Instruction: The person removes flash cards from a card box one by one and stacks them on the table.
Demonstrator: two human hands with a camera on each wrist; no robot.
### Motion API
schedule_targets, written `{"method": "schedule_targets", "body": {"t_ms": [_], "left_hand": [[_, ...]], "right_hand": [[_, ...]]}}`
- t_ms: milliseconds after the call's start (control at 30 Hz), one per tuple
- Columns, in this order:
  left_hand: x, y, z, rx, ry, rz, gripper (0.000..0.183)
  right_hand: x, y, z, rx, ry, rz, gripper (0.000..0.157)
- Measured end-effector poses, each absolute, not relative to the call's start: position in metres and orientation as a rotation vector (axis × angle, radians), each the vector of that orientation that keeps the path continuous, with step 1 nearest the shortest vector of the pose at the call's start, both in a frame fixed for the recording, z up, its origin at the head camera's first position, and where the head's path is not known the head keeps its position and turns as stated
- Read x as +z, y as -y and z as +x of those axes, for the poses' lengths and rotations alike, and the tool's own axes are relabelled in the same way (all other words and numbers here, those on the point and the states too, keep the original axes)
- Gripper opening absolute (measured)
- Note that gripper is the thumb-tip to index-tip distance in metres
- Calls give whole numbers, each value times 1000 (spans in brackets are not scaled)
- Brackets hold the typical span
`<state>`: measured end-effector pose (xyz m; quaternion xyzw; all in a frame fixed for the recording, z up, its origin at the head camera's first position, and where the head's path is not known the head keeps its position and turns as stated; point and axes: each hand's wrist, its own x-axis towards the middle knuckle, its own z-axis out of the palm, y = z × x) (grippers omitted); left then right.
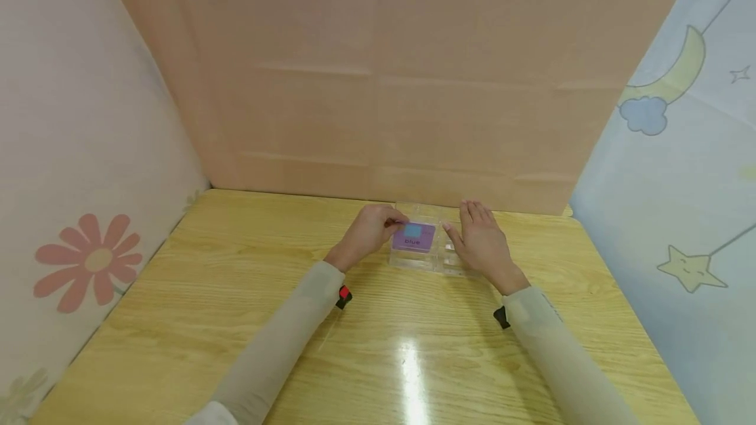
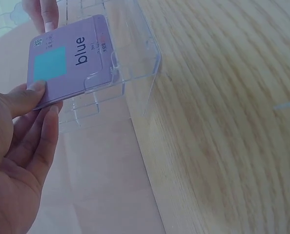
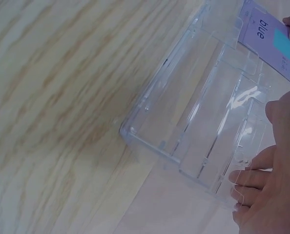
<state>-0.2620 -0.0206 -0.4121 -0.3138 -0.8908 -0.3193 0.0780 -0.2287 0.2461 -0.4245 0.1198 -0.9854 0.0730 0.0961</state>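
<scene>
A purple card (image 1: 413,239) printed "blue" with a light blue square lies in the left part of a clear plastic holder (image 1: 415,263). My left hand (image 1: 367,231) pinches the card's left edge; in the left wrist view the thumb (image 2: 36,87) presses on its face and the fingers are underneath. Other cards may lie beneath it; I cannot tell. Over the right part of the holder is my right hand (image 1: 485,244), its fingers extended along the far right side. The right wrist view shows the right hand (image 3: 277,165) touching the holder's stepped clear compartments (image 3: 203,112).
The holder stands on a wood-grain table (image 1: 295,346), near the back edge. Behind it hangs a plain tan sheet (image 1: 378,84). Patterned cloths, one with a pink flower (image 1: 97,260) and one with a star (image 1: 691,269), border the left and right sides.
</scene>
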Motion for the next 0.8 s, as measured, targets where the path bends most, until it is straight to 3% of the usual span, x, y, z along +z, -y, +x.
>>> {"method": "schedule_targets", "body": {"t_ms": [800], "left_hand": [[-412,16,-262,-990,2685,-1006,16]], "right_hand": [[-425,-253,-223,171,2891,365,75]]}}
